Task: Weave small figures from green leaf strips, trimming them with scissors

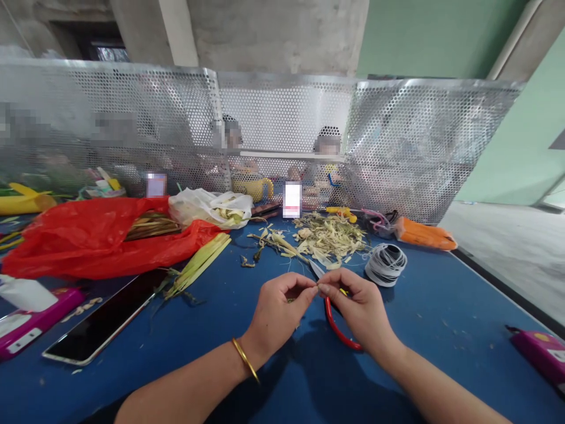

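Above the blue table (pixel 436 341), my left hand (pixel 276 315), with a gold bangle on its wrist, and my right hand (pixel 359 306) meet fingertip to fingertip. Each pinches thumb against index finger. Whatever sits between the tips is too small to make out. Beneath my right hand lies a pair of scissors, its red handle (pixel 338 333) showing below and its blades pointing away. Just beyond the fingers spreads a heap of dry leaf scraps (pixel 329 235). A spool of white thread (pixel 385 266) stands to the right of my right hand.
Leaf strips (pixel 200 265) lie left, beside a red plastic bag (pixel 83 235) and white bag (pixel 194 206). A phone (pixel 106 318) and purple case (pixel 44 321) are nearer. An orange packet (pixel 426 234) is at right. People sit behind a perforated metal screen (pixel 286 106).
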The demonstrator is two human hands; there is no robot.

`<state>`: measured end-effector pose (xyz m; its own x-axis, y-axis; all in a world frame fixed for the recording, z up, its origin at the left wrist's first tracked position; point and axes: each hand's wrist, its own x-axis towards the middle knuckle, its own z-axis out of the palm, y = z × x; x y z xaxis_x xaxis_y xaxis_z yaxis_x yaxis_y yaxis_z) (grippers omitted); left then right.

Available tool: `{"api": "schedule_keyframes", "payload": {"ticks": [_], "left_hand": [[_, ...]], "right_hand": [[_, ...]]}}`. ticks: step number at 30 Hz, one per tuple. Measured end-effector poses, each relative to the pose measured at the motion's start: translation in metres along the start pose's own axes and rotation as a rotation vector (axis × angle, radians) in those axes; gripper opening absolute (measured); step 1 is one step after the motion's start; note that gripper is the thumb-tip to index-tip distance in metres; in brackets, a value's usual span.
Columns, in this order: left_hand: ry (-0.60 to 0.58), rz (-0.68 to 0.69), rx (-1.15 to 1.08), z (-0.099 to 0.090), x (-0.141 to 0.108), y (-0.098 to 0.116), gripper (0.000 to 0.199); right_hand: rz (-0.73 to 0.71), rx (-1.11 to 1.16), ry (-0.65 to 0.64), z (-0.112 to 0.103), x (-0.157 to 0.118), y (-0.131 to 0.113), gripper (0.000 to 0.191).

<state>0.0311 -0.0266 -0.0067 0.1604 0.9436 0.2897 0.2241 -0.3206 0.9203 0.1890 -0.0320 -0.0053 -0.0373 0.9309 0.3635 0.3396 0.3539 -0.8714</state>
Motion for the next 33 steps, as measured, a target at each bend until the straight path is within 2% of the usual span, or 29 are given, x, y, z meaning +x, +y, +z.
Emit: {"api": "schedule_keyframes", "payload": {"ticks": [8, 11, 15, 18, 20, 24, 27, 33], "left_hand": [[-0.037, 0.186, 0.204, -0.007, 0.000, -0.002, 0.018], [-0.062, 0.195, 0.223, -0.008, 0.002, -0.003, 0.018], [-0.081, 0.183, 0.218, -0.009, 0.002, -0.001, 0.020], [-0.109, 0.108, 0.181, -0.010, 0.004, 0.002, 0.021], [-0.152, -0.011, 0.099, -0.011, 0.006, 0.004, 0.023], [-0.271, -0.244, -0.151, -0.013, 0.011, 0.003, 0.040], [-0.366, -0.279, -0.147, -0.014, 0.012, 0.002, 0.040], [-0.403, -0.269, -0.093, -0.017, 0.011, 0.004, 0.025]], "right_hand": [[0.176, 0.203, -0.057, 0.002, 0.003, -0.002, 0.010], [0.253, 0.340, -0.064, 0.003, 0.005, 0.000, 0.013], [0.260, 0.314, -0.119, 0.002, 0.005, 0.001, 0.014], [0.232, 0.244, -0.140, -0.002, 0.005, 0.000, 0.014], [0.193, 0.160, -0.140, -0.005, 0.006, -0.001, 0.013], [0.120, 0.013, -0.141, -0.007, 0.007, 0.000, 0.012], [0.089, -0.014, -0.162, -0.007, 0.008, 0.000, 0.011], [0.128, -0.002, -0.267, -0.009, 0.008, -0.003, 0.011]]}}
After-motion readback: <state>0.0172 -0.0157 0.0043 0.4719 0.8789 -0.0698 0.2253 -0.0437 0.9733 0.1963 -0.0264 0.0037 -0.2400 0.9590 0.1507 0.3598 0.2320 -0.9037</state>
